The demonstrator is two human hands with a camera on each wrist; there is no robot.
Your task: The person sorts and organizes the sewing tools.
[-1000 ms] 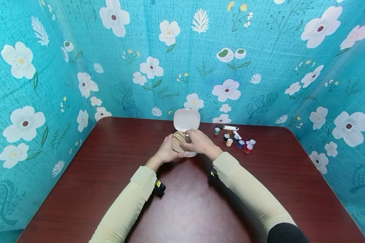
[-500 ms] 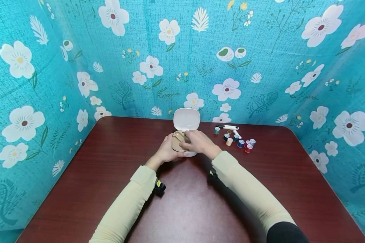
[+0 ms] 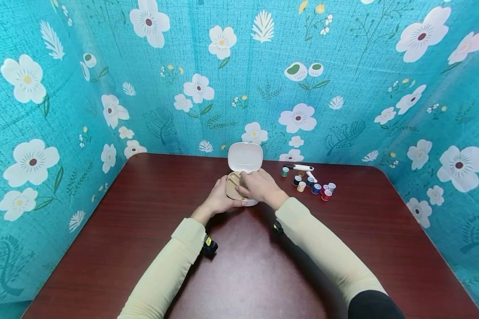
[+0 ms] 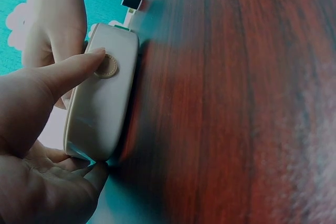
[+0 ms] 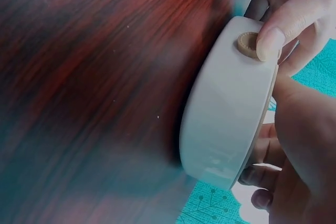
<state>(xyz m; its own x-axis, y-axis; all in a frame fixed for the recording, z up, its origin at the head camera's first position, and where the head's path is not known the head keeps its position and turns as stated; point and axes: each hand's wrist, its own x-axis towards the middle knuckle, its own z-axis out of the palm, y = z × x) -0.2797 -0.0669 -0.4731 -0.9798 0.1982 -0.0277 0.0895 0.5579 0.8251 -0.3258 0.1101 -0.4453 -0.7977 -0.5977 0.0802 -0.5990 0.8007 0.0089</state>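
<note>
A white box (image 3: 251,203) stands on the table with its lid (image 3: 245,156) raised at the back. Inside it shows a tan insert (image 3: 232,189). My left hand (image 3: 218,197) grips the box's left side, its thumb on the round tan button (image 4: 109,67) at the front, as the left wrist view shows. From the right, my right hand (image 3: 262,184) reaches over the insert with bent fingers, thumb near its middle. Whether those fingertips pinch anything is hidden. In the right wrist view, the box's white wall (image 5: 223,108) lies beside the right hand's fingers.
Several thread spools, among them a red spool (image 3: 326,195) and a beige spool (image 3: 301,186), stand right of the box. Behind them lies a white-handled tool with a black end (image 3: 303,168), near a small white piece (image 3: 311,177). A flowered blue cloth (image 3: 199,115) borders the table.
My right hand shifts very slightly over the insert, and its forearm swings a little left. The left hand and the box stay where they were.
</note>
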